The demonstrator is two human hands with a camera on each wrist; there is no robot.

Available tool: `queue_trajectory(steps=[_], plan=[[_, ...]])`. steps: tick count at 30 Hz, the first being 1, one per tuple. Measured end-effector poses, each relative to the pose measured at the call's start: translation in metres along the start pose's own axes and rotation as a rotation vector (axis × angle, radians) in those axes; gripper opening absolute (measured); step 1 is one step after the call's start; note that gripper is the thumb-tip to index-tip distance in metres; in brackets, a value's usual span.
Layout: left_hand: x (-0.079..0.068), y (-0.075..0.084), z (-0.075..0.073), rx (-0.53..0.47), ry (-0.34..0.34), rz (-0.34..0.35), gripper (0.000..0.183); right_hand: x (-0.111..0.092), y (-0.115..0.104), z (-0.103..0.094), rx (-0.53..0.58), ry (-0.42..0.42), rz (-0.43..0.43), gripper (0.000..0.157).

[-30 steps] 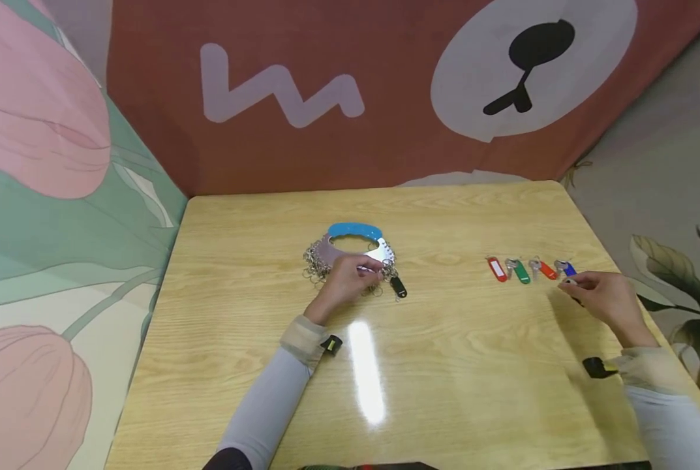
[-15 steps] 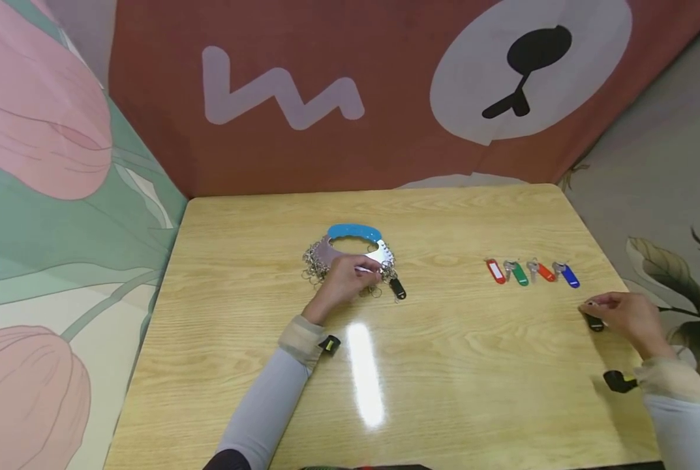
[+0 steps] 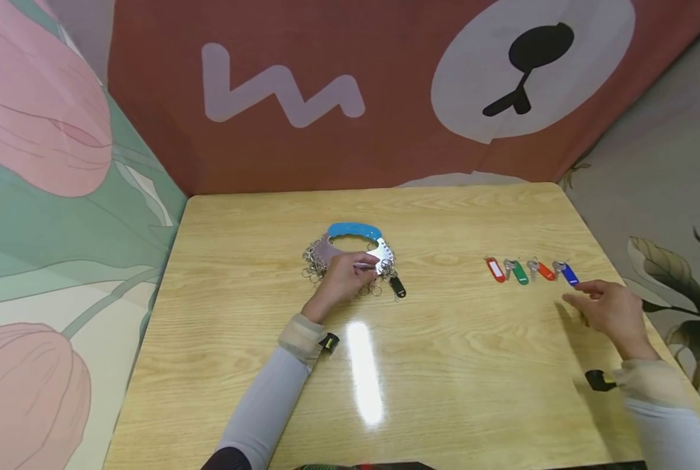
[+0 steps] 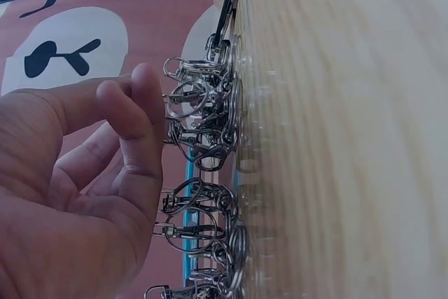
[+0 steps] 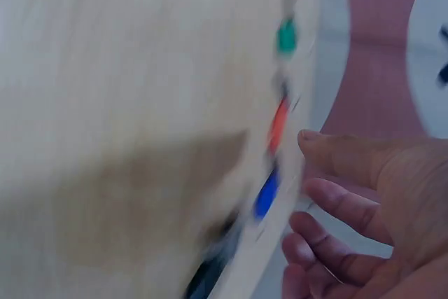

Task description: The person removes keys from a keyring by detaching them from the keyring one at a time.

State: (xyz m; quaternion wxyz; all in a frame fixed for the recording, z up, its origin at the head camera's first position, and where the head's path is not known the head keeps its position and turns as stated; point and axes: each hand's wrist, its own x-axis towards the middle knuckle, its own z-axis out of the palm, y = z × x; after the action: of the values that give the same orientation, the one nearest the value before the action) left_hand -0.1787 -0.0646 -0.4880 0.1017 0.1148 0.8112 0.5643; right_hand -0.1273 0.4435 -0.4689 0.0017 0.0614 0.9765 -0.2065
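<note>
My left hand (image 3: 342, 279) hovers over a metal key holder (image 3: 323, 249) with a blue grip (image 3: 354, 230). In the left wrist view, its thumb and finger tips sit close together beside the silver clasps and rings (image 4: 199, 204), with nothing visible between them. A black key tag (image 3: 398, 287) lies at the holder's right end. Off to the right, my right hand (image 3: 614, 314) is above the table, fingers relaxed and apart. Another black key tag (image 5: 208, 271) lies below it in the right wrist view, blurred; in the head view the hand mostly hides it.
A row of key tags lies on the right of the wooden table (image 3: 455, 365): a red one (image 3: 495, 269), a green one (image 3: 520, 272), an orange-red one (image 3: 546, 271) and a blue one (image 3: 569, 274), with keys among them. Printed fabric walls (image 3: 303, 156) border the table.
My right hand moved toward me and to the right with the black key tag, let go of it beside the blue tag's near side, then lifted back left. The left hand stayed nearly still.
</note>
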Motion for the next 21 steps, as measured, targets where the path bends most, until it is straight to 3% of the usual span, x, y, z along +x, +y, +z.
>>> queue_trajectory(steps=[5,9,14,21], plan=[[0.0,0.002,0.0,-0.006,0.01,0.003,0.027,0.001,-0.069,0.02,0.065,0.006,-0.212,0.027],[-0.001,0.003,0.0,0.023,0.019,0.005,0.025,0.006,-0.131,0.042,0.123,-0.137,-0.334,0.027],[-0.002,0.004,0.0,0.039,0.028,-0.001,0.023,0.018,-0.193,0.072,0.163,-0.33,-0.395,0.033],[-0.002,0.006,-0.001,0.035,0.013,0.016,0.021,0.03,-0.242,0.108,0.131,-0.365,-0.415,0.032]])
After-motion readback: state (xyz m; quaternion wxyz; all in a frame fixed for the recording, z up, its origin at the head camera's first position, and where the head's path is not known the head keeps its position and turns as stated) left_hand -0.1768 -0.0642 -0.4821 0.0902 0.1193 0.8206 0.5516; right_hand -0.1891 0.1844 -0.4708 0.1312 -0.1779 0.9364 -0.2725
